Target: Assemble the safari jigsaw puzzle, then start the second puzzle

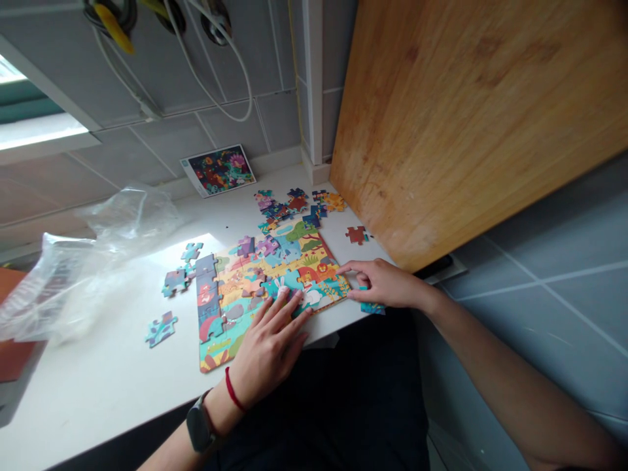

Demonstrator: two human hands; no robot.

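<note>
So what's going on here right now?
A person is assembling a jigsaw puzzle on a white counter. Their left hand lies spread on the puzzle, and their right hand is at its right edge, near a teal piece. Loose pieces lie beyond it, below a picture card.

**Jigsaw spread out across the white surface (98, 392)!**
Centre stage, a part-built puzzle (230, 288), bright animal scene and all. Beyond it, a cluster of loose pieces (294, 206), with a lone brown piece (356, 235) just off to the side and blue pieces (161, 329) out on the left. A picture card (218, 170) sits by the wall, and a crumpled clear plastic bag (73, 288) sprawls over the left end.
</note>
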